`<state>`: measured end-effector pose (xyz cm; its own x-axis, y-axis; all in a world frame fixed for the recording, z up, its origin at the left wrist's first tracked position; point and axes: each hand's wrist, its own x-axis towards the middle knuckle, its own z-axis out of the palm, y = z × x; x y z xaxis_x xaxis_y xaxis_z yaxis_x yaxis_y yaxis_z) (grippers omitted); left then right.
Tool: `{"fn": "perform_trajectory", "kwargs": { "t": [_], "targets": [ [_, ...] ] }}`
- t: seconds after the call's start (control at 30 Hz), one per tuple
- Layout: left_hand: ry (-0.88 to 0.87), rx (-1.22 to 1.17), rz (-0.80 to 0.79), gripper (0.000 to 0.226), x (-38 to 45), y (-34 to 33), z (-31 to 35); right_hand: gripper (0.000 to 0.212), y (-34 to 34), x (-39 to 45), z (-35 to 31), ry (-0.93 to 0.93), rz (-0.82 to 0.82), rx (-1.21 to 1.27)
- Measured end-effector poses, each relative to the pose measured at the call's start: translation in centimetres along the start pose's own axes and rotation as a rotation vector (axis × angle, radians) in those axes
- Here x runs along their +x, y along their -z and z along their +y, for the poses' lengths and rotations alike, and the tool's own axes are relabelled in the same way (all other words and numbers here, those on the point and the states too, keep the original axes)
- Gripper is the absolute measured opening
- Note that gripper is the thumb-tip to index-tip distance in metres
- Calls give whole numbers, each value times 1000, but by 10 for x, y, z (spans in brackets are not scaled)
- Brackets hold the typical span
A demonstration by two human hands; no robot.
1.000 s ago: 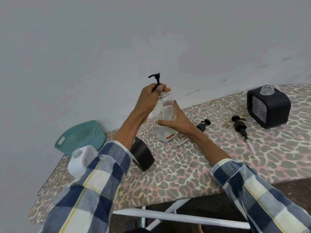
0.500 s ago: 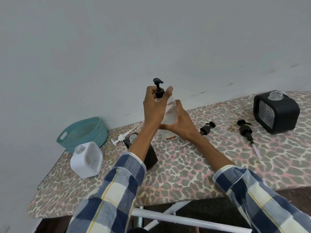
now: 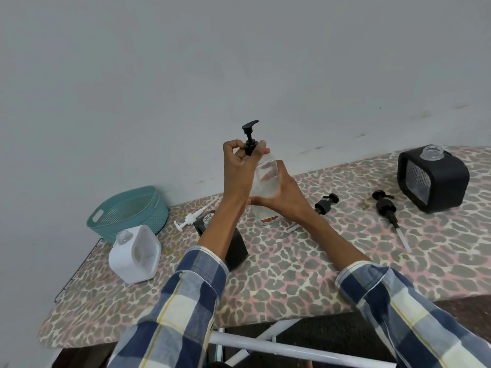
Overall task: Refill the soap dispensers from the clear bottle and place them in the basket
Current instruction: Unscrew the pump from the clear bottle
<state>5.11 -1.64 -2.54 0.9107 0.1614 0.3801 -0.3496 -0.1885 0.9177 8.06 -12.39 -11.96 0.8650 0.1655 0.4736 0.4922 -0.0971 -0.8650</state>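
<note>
above the leopard-print board (image 3: 279, 274), right hand (image 3: 285, 199) grips the upright clear plastic bottle (image 3: 265, 179), partly filled; left hand (image 3: 239, 171) pinches its black pump cap (image 3: 250, 144).

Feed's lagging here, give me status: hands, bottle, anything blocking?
Left hand pinches the black pump collar. Right hand grips the clear bottle, upright on the board. Three dispensers uncapped; teal basket unobstructed.

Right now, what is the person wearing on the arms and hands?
Both arms wear a plaid shirt in navy, white and pale yellow, with the sleeves pushed up to leave the forearms bare. The left hand and right hand are bare: no gloves, rings or watch visible.
</note>
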Motion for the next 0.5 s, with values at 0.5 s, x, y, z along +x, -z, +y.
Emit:
{"fn": "perform_trajectory", "kwargs": {
  "t": [0.5],
  "targets": [
    [1,-10,59,42,-1,-4,-5,86,0,-2,-1,-10,-1,5]
  ]
}}
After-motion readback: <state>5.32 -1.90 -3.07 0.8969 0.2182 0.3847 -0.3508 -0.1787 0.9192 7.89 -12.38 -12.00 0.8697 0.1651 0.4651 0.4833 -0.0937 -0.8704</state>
